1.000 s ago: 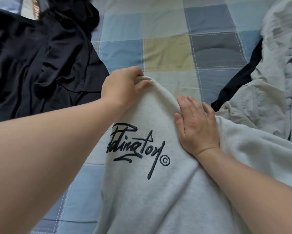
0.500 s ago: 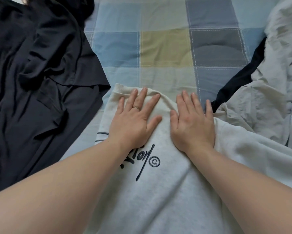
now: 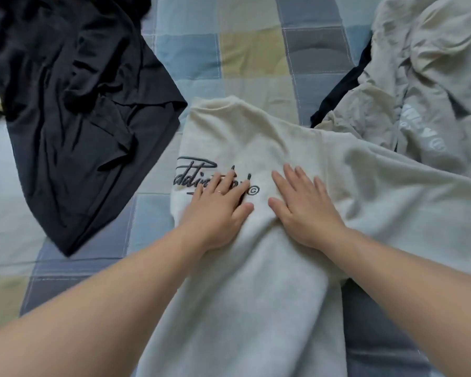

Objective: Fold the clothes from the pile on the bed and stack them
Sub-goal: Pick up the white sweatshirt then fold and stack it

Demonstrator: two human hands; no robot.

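A light grey sweatshirt (image 3: 256, 137) with dark script lettering lies spread across the middle of the bed. My left hand (image 3: 218, 205) lies flat on it with straight fingers, covering part of the lettering. My right hand (image 3: 302, 205) presses flat on the fabric just to the right of the lettering. Neither hand grips anything. A black garment (image 3: 73, 104) lies crumpled at the left.
The bed wears a checked quilt (image 3: 245, 55) in blue, grey and yellow squares. A crumpled pile of beige-grey clothes (image 3: 424, 77) with a dark piece under it fills the right side.
My left hand let go of the sweatshirt's top edge and flattened onto it. Both hands have slid down the fabric toward me, uncovering the top part and more of the lettering.
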